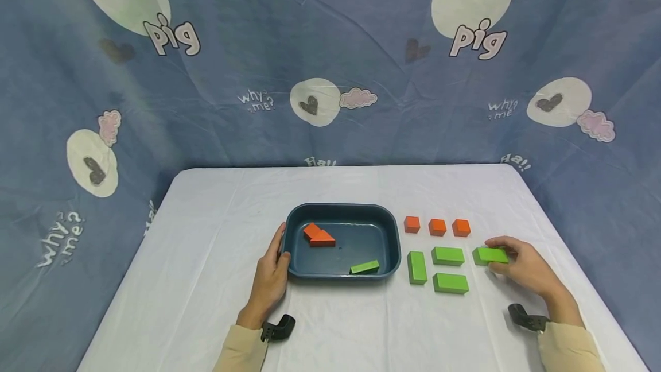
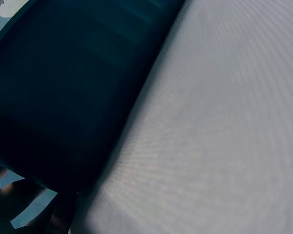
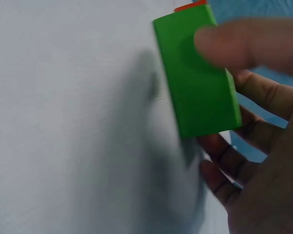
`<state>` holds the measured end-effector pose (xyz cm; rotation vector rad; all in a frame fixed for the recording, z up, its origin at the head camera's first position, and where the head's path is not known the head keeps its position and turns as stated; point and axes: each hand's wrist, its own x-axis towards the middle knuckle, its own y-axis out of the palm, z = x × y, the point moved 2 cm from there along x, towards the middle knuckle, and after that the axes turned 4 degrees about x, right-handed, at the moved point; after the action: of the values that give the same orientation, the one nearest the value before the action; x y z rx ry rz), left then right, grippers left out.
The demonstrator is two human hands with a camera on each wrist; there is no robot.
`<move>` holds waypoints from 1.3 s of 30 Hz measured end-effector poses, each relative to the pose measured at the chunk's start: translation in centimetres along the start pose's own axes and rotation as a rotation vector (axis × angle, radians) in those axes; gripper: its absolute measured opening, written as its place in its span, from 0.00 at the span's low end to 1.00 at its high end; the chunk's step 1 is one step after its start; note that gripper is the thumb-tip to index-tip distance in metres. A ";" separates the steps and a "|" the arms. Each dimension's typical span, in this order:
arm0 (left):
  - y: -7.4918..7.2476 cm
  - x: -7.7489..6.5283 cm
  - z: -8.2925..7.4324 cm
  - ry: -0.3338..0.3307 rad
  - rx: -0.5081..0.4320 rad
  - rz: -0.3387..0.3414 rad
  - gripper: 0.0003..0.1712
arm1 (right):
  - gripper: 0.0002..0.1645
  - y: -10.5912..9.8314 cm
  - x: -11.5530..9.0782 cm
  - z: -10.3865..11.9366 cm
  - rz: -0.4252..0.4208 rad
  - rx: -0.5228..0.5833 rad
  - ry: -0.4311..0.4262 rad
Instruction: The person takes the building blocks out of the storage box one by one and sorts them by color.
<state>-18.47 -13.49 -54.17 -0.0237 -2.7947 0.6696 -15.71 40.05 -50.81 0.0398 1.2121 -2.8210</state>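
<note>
Now right hand (image 1: 534, 268) pinches smooth, oblong green block (image 1: 488, 255).

"pig", "why me?", "Ha!!" on backdrop (image 1: 232, 27)

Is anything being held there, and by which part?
The right hand pinches a green rectangular block across its long sides, between thumb and fingers. The left hand rests against the left side of the dark blue tray.

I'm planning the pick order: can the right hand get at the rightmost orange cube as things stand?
Probably not while the right hand pinches a green block; otherwise the way looks free, as the rightmost orange cube lies close by, uncovered.
</note>
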 end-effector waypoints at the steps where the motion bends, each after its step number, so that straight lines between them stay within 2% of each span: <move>1: 0.0 0.0 0.0 0.001 0.002 0.001 0.39 | 0.31 -0.1 0.0 0.2 -0.003 0.008 -0.005; 7: -0.1 0.0 0.0 0.009 0.004 -0.004 0.38 | 0.34 -0.9 0.5 2.1 -0.037 0.048 -0.044; 14: -0.1 -0.1 0.2 0.000 -0.009 -0.001 0.38 | 0.31 -0.9 1.7 5.0 -0.086 0.027 -0.172; 21: -0.1 0.0 0.4 0.002 -0.001 -0.002 0.39 | 0.27 -0.2 3.1 7.9 -0.079 0.009 -0.218; 32: -0.3 0.1 0.3 -0.013 0.011 0.003 0.40 | 0.26 1.4 5.5 11.9 0.038 0.082 -0.270; 39: -0.2 0.1 0.6 -0.002 0.005 0.003 0.39 | 0.26 2.7 6.8 14.2 0.066 0.082 -0.365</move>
<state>-18.70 -13.90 -54.57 -0.0270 -2.7956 0.6773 -22.19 27.52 -43.30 -0.4045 0.9939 -2.6607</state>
